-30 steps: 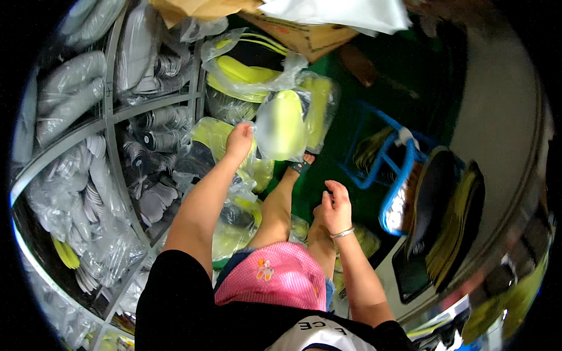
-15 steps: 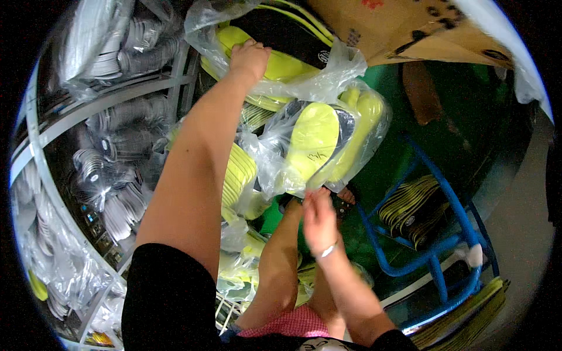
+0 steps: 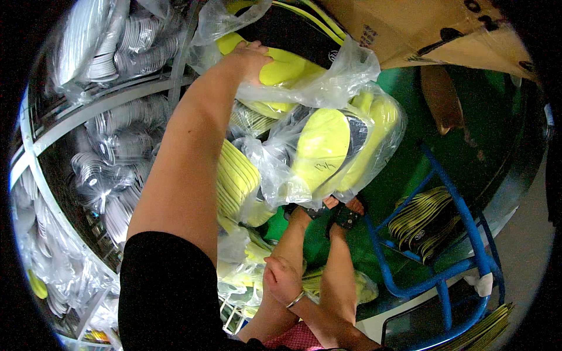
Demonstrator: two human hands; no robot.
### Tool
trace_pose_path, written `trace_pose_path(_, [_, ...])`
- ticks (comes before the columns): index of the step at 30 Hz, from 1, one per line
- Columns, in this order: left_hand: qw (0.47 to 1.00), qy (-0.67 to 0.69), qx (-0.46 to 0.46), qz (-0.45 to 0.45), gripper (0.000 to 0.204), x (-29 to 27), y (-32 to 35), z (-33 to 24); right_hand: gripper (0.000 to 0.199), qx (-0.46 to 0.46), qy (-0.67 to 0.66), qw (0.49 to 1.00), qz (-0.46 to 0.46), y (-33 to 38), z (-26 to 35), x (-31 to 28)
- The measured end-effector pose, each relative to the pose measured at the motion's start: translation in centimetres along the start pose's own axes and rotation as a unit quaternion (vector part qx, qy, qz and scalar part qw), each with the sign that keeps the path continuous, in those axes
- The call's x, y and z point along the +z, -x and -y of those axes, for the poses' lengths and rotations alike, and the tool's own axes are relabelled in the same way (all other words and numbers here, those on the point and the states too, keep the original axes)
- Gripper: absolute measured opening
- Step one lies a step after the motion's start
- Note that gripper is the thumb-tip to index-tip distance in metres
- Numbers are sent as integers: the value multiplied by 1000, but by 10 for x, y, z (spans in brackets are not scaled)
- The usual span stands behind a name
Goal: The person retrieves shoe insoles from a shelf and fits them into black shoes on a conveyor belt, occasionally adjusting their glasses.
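The clear bag of yellow insoles hangs around 1 o'clock of centre, not yet shelved I'd say, left hand up at 12 with fingers flat on another yellow bundle, right hand loosely curled, empty, by the knee.

The person wears a black short sleeve on the left arm, leaving the forearm bare down to the left hand. A thin silver-coloured bangle circles the wrist of the right hand. Dark strapped sandals with small studs are on the feet, the legs are bare, and a bit of pink patterned cloth, perhaps shorts or a skirt, shows at the lower edge.
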State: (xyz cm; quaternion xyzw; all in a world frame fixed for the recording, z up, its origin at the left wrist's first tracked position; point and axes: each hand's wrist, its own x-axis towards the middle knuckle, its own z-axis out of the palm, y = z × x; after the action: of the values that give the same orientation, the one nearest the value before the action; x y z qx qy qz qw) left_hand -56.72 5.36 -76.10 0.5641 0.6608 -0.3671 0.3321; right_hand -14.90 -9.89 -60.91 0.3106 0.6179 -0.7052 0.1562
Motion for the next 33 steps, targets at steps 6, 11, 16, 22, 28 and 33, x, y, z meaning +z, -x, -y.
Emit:
trace_pose_path(6, [998, -44, 31, -43, 69, -1, 5, -3, 25, -17, -17, 999, -38, -1, 12, -4])
trace_pose_path(11, [992, -4, 1, -126, 45, -25, 13, 3, 26, -1, -39, 999, -24, -2, 16, -5])
trace_pose_path(16, [936, 142, -161, -277, 33, -63, 21, 32, 26, -10, -30, 999, -35, -6, 30, -10])
trace_pose_path(22, [813, 467, -80, -337, 36, -82, 128, 46, 26, -76, -13, 990, -120, -6, 12, 2])
trace_pose_path(28, [561, 692, -208, -404, 40, -125, 281, -62, 37, -90, -18, 938, -334, 14, 89, -71])
trace_pose_path(33, [375, 889, 76, -252, 49, -150, 420, -195, 86, -190, 129, 902, -365, 117, 220, -135])
